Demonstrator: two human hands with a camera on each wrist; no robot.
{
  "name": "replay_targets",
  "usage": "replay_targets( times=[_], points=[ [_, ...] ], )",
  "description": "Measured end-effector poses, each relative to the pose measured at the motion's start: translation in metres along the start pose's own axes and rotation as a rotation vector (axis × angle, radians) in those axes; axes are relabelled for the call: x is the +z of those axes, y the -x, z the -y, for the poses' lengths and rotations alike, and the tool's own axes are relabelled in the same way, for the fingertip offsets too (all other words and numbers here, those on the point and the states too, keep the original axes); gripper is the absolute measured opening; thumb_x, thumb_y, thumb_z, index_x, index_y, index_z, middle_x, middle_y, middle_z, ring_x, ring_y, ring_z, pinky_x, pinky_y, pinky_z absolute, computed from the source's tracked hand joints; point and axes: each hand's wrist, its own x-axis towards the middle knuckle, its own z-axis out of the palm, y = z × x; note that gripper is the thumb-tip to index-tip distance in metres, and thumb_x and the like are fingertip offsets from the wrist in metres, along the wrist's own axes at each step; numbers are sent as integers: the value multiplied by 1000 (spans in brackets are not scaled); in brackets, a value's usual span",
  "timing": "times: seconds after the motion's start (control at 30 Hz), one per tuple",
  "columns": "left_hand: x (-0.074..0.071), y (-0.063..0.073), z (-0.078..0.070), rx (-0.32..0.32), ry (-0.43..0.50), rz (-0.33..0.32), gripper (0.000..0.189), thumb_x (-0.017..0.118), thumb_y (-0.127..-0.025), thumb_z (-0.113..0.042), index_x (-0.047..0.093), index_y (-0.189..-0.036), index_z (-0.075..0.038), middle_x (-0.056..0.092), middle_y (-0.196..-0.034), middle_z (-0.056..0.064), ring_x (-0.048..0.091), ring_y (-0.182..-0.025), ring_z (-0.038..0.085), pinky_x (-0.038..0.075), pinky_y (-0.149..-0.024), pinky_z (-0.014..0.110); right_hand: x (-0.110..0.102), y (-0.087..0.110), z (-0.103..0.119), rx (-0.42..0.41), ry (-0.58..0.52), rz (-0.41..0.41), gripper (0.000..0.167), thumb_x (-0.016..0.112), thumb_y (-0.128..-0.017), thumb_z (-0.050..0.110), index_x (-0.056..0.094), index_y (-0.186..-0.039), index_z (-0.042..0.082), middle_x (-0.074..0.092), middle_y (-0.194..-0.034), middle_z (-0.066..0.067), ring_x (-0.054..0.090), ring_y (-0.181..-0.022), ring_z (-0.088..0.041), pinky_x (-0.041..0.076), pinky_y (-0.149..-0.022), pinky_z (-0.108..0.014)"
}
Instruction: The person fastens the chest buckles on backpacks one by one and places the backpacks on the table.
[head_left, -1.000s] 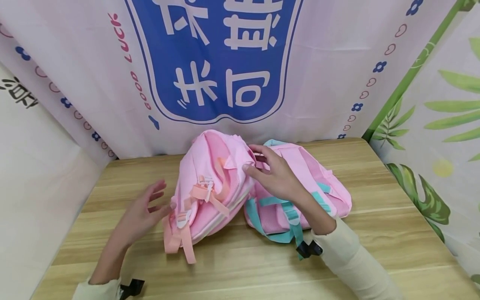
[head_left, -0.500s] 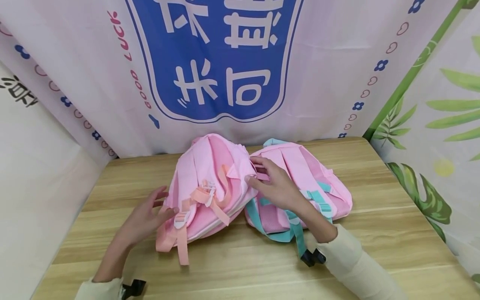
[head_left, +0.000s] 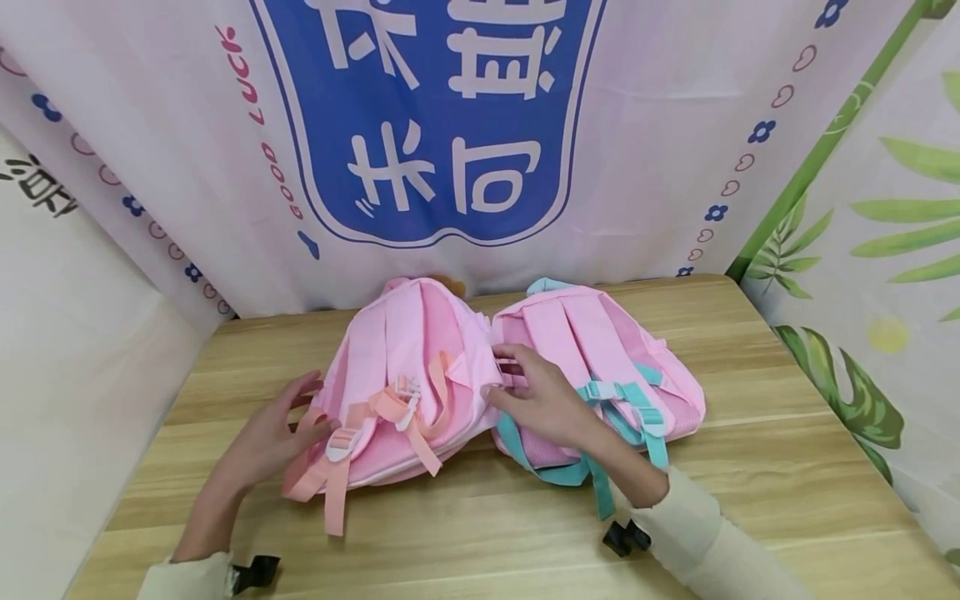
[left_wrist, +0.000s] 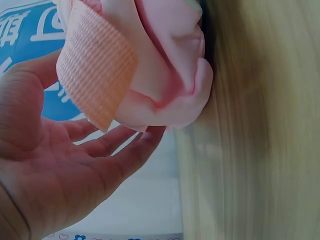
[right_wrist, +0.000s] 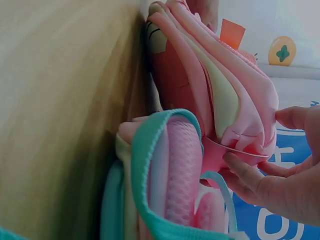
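A pink backpack with peach straps point(head_left: 371, 350) lies back panel up on the wooden table, left of the middle. My left hand point(head_left: 266, 437) is at its lower left side; in the left wrist view, loosely spread fingers point(left_wrist: 142, 145) touch the bag's edge below a peach strap point(left_wrist: 97, 65). At the bag's right side is my right hand point(head_left: 543, 396). The right wrist view shows its thumb on the back panel and its fingers point(right_wrist: 245, 170) at the side pocket point(right_wrist: 220, 152), holding the side between them. A second pink backpack with teal straps point(head_left: 630, 358) lies just to the right.
The wooden table point(head_left: 480, 542) ends at a patterned cloth backdrop point(head_left: 645, 167) with a blue sign. A leaf-print cloth point(head_left: 885, 250) hangs on the right, and a pale wall point(head_left: 82, 333) borders the left. Teal strap ends lie on the table below the right bag.
The peach-strapped backpack has come down flatter and shifted left, with a brown patch now showing behind its top. Both hands have moved with it. More of the teal-strapped backpack shows.
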Motion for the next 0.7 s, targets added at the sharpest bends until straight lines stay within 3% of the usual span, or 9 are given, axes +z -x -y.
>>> replay_targets(
  times=[0.17,0.4,0.7],
  points=[
    [-3,-2,7,-30,-1,-3,97,78,-99,-41,25,-167,1,41,-161,35,48,-141,58,52,-106,70,4,3,-4,5,56,39,66,73,-103,22,44,-159,5,56,-156,-16,63,-138,-35,61,-105,-41],
    [-6,-3,12,-45,21,2,97,79,-98,-44,27,-167,0,41,-163,32,47,-143,57,47,-112,71,9,7,-8,47,153,89,71,75,-101,25,43,-160,1,60,-150,-19,75,-118,-29,64,-96,-36],
    [-12,-3,19,-65,-20,-1,99,80,-96,-46,26,-169,-5,40,-165,32,48,-142,57,52,-106,72,17,9,-9,48,207,109,66,75,-101,29,50,-156,4,59,-152,-16,78,-108,-22,64,-94,-35]
  ],
)
